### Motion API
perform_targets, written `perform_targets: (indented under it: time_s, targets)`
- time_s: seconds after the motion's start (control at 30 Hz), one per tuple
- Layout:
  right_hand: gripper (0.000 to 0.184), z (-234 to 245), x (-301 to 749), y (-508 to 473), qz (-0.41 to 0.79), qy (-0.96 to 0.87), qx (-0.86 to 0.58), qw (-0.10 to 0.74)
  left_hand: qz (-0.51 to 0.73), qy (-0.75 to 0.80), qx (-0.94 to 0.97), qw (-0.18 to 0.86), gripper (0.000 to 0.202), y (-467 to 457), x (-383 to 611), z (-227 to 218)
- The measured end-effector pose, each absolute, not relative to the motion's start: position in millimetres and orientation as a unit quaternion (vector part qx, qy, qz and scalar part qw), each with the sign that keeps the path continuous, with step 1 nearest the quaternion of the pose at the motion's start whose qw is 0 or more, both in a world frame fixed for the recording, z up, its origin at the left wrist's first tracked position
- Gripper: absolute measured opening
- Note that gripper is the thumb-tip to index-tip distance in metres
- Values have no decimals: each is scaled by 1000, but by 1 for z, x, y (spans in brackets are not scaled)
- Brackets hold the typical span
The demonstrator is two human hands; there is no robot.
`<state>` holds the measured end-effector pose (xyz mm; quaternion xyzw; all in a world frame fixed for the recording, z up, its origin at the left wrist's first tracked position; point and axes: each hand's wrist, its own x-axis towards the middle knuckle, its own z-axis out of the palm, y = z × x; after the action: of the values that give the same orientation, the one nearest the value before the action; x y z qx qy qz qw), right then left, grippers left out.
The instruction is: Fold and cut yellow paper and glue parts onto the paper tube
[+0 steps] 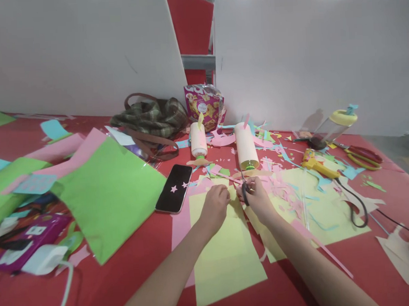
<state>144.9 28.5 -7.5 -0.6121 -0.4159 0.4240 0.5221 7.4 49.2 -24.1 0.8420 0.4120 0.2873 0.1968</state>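
My right hand (258, 199) grips a pair of scissors (245, 194) by the dark handles, with the thin blades pointing away from me. Close on its left, my left hand (214, 208) has its fingers curled in a pinch at the top of the yellow paper (227, 266). The fingers partly hide the edge they hold. Beyond the hands, a cream paper-wrapped bottle (245, 146) leans with its green cap toward me. A smaller wrapped bottle (199, 140) stands to its left. A phone (174, 189) with pink paper stars on its dark screen lies left of my left hand.
Green paper (114, 194) and a purple power strip (40, 237) lie left. Pink paper scraps (289, 192) litter the right, near a yellow glue gun (318, 164), red-handled pliers (364, 156) and a clear bottle (333, 128). A snack bag (204, 105) and plaid bag (154, 114) stand behind.
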Motion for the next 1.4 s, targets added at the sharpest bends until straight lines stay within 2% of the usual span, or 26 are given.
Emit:
perform_targets:
  time_s: [0.23,0.6,0.93,1.27,1.4]
  targets:
    - [32,-7,141,28,428,-423,-610,516,297,424,825,225,15,48,7,-24]
    - [26,-14,143,21,371,-431,-615,547,307,437,791,299,16,46,6,-14]
    - [30,-12,147,12,422,-402,-570,580,335,436,747,375,10,43,2,6]
    - [34,-9,138,2,470,-408,-549,558,264,414,757,431,9,36,4,18]
    - [34,-5,139,3,484,-390,-545,563,287,435,720,458,9,35,4,18]
